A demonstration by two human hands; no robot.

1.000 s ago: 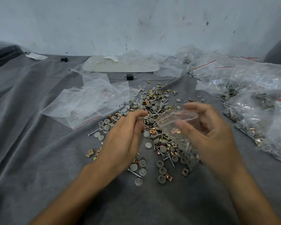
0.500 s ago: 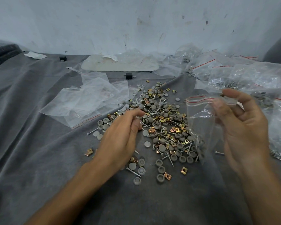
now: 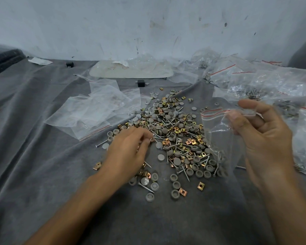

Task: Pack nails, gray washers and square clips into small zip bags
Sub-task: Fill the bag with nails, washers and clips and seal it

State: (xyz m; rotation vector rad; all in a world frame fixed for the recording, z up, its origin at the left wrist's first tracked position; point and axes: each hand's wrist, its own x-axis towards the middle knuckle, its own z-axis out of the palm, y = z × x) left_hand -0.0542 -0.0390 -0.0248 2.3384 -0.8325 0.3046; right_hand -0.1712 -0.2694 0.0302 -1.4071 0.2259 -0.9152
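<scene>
Pinching zip bag point(image 3: 217, 135) rim, right hand point(image 3: 265, 138) raised, left hand point(image 3: 129, 152) palm-down on pile point(image 3: 175, 128), its grip unclear.

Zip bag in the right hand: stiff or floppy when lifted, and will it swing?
Likely floppy: the zip bag hangs creased from the right hand, which pinches its top edge. Probably bottom-heavy and apt to swing, since nails and washers seem to sit in its lower end. The nail points might pierce the thin film.

Dim, even light; soft shadows; edges bowed; right side perhaps motion-blurred.
</scene>
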